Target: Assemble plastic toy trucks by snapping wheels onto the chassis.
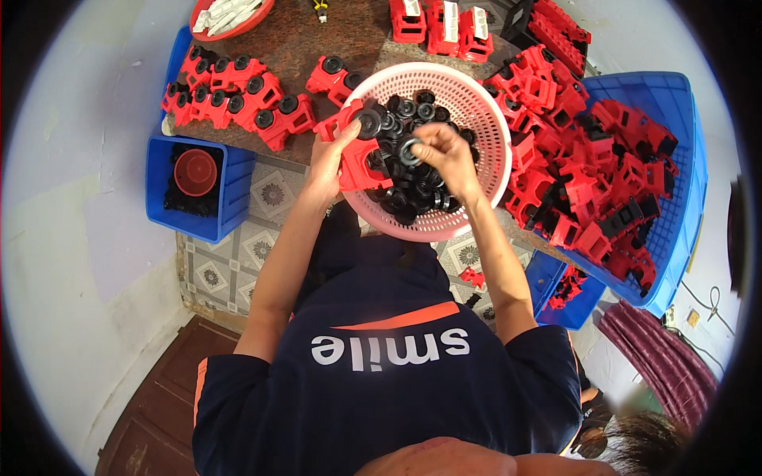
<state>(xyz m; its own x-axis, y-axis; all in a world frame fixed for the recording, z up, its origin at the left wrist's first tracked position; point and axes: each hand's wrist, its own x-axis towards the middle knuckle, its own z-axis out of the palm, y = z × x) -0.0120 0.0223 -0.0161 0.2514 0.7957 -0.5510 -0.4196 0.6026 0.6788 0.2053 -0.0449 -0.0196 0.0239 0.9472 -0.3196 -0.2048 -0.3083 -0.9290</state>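
My left hand (327, 161) grips a red toy truck body (367, 170) over the left rim of a pink plastic basket (486, 119). A black wheel (366, 124) shows at the truck's upper part, beside my left thumb. My right hand (446, 155) pinches a small black toy wheel (410, 151) between thumb and fingers, above the basket. Beneath both hands, a heap of loose black wheels (417, 190) fills the basket's bottom. Part of the truck's far side is hidden by my left hand.
Red trucks with black wheels (238, 87) stand in rows at the table's left. A blue crate (675, 103) of red bodies leans at the right, with more bodies (540, 87) piled beside it. A blue bin (238, 182) sits below left. A red bowl (266, 12) holds white pieces.
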